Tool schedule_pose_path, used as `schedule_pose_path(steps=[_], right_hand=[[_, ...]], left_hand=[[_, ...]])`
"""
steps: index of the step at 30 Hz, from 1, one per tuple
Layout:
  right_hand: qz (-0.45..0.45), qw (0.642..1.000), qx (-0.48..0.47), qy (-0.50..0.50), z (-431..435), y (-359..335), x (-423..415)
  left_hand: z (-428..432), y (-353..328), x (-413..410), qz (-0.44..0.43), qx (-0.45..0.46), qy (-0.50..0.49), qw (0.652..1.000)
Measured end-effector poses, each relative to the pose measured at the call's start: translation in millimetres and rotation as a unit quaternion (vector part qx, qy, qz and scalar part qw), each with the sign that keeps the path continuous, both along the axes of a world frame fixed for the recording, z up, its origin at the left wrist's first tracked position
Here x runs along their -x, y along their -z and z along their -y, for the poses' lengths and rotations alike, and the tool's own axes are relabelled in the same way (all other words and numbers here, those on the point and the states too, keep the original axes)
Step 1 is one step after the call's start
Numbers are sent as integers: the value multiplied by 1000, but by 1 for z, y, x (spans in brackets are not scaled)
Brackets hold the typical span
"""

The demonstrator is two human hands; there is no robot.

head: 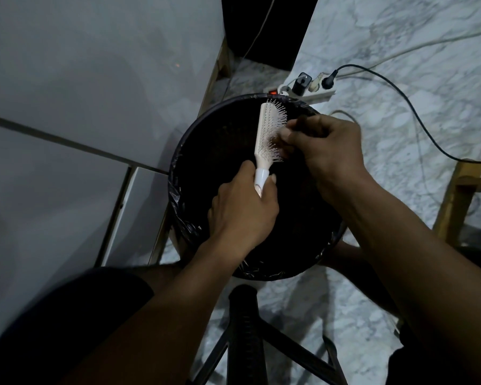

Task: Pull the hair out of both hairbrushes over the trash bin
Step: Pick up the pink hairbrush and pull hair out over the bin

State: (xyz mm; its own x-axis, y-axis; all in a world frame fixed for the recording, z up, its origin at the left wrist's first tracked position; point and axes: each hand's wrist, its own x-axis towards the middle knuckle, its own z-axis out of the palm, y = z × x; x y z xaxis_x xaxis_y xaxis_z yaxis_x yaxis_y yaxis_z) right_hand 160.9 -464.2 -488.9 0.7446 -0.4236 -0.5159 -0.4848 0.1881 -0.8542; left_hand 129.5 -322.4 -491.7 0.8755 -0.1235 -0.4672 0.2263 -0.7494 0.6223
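A pale pink hairbrush (265, 129) with a white handle is held over the round black trash bin (178, 173), bristles facing right. My left hand (242, 209) grips the handle from below. My right hand (328, 151) reaches in from the right, fingertips pinched into the bristles around the brush's middle. Whether hair is between those fingers is hard to make out against the dark bin. Only one hairbrush is in view.
The bin has a black liner and stands on a marble floor. A white power strip (306, 91) with plugs and trailing cables lies just beyond it. White cabinet panels (67, 107) are to the left, a wooden frame (456, 195) to the right, a black stool leg (243, 329) near me.
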Motion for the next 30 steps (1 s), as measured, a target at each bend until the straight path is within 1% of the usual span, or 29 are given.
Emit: schedule_pose_path(steps=[2,4,5,6,7,8,9,10,11,12,13,14,15,16,17,18,20,21,25,27,28,30], right_hand=[[-26,992,-109,65,-1,-3,-2],[-39,973,-186,131,2,-5,-6],[-46,964,-210,157,6,-5,-8],[-56,961,-216,162,11,-6,-11],[-67,966,-206,141,15,-6,-12],[-78,977,-174,94,17,-7,-12],[-95,990,-105,21,18,-7,-9],[-115,991,-8,-64,17,-5,-5],[-137,976,86,-147,16,-3,-1],[-164,951,150,-213,14,-1,3],[-192,930,180,-257,13,0,4],[-217,915,187,-283,12,0,4],[-233,907,182,-299,11,0,4],[-237,907,173,-303,11,-1,4],[-227,916,160,-290,10,-1,3],[-206,933,140,-259,9,0,2],[-172,966,72,-178,8,0,-3],[-164,975,34,-148,7,0,-5],[-141,982,-95,-81,10,7,-8],[-118,980,-145,-74,8,3,-6],[-108,980,-147,-75,8,2,-4],[-95,987,-107,-73,8,4,-2]], left_hand=[[0,-1,0,2,-5,1,1000],[-1,-1,-2,-6,-15,-13,1000],[-2,1,-4,-17,-18,-32,999],[-3,2,-6,-28,-20,-53,998],[-4,3,-7,-35,-24,-71,997],[-5,4,-8,-31,-26,-81,996],[-4,4,-8,-22,-27,-83,996],[-4,4,-8,-14,-27,-81,996],[-3,4,-8,-8,-25,-80,996],[-3,4,-8,-2,-23,-82,996],[-4,4,-9,3,-20,-86,996],[-4,4,-9,8,-18,-89,996],[-4,4,-10,12,-16,-89,996],[-4,5,-10,14,-14,-85,996],[-4,5,-10,13,-10,-76,997],[-4,5,-9,10,-3,-65,998],[-3,5,-8,6,16,-42,999],[-3,4,-7,4,24,-32,999],[-3,3,-6,3,39,-1,999],[-2,3,-5,0,56,3,998],[-2,3,-5,-4,63,3,998],[-2,3,-4,-3,67,5,998]])
